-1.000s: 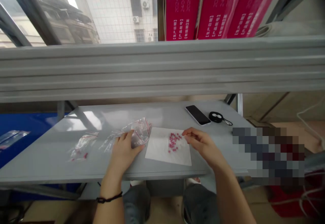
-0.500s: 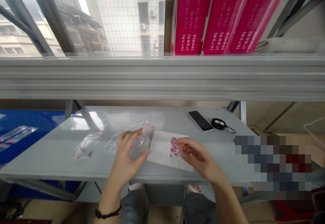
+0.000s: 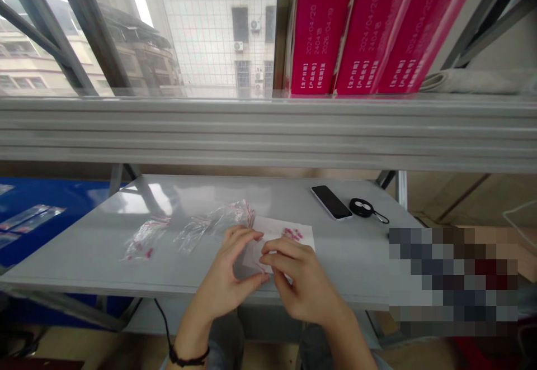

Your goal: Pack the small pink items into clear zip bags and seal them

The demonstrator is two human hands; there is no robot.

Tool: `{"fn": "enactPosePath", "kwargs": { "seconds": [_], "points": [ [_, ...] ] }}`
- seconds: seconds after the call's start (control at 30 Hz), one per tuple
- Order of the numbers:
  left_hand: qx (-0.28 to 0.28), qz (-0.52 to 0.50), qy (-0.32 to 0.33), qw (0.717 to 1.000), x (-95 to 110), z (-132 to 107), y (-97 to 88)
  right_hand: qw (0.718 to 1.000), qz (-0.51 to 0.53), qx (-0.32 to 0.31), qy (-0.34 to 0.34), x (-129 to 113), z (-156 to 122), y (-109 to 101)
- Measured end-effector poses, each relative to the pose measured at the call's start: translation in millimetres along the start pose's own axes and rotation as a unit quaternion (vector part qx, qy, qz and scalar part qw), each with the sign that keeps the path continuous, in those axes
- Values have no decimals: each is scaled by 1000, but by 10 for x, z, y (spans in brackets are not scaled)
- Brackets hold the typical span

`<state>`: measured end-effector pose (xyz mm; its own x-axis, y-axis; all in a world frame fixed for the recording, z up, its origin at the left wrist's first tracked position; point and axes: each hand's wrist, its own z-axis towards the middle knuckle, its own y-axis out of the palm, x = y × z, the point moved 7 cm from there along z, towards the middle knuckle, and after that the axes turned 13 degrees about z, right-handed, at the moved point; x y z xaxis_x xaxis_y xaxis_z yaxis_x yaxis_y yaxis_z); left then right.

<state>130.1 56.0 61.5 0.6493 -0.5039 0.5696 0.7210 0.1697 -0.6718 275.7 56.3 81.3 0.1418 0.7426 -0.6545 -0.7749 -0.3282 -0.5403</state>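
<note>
My left hand [image 3: 224, 266] and my right hand [image 3: 296, 280] meet over the near left corner of a white paper sheet [image 3: 289, 227]. Between them is a clear plastic bag [image 3: 247, 264], gripped by my left fingers, with my right fingertips pinching its edge. Small pink pieces [image 3: 292, 234] lie in a loose cluster on the paper, just beyond my right hand. To the left lie a crumpled clear bag with red markings [image 3: 218, 222] and a small bag holding pink bits [image 3: 146, 238]. My hands hide the paper's near part.
All this lies on a grey metal shelf [image 3: 96, 252], with a black phone [image 3: 331, 202] and a black key fob [image 3: 361, 208] at its back right. A blue surface with flat packets [image 3: 31, 216] lies left. A pixelated patch [image 3: 453, 280] covers the right. Magenta boxes [image 3: 364, 34] stand on the shelf above.
My right hand has moved left from beside the pink pieces to the bag. Both hands now meet over the paper's near left corner, and the bag has moved toward my right hand.
</note>
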Motion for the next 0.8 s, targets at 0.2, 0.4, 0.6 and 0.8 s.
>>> {"fn": "enactPosePath", "kwargs": {
  "seconds": [0.2, 0.4, 0.6, 0.8],
  "points": [
    [-30, -8, -12, 999, -40, -9, 105, 997, 13, -55, 43, 87, -4, 80],
    [-27, 15, -12, 999, -91, -13, 136, 995, 72, -55, 39, 144, -50, 49],
    [-35, -13, -14, 999, -87, -3, 125, 991, 121, -32, 35, 181, -68, 30],
    [-51, -33, -28, 998, -106, -11, 149, 991, 125, -26, 38, 196, -85, 3]
  ]
}}
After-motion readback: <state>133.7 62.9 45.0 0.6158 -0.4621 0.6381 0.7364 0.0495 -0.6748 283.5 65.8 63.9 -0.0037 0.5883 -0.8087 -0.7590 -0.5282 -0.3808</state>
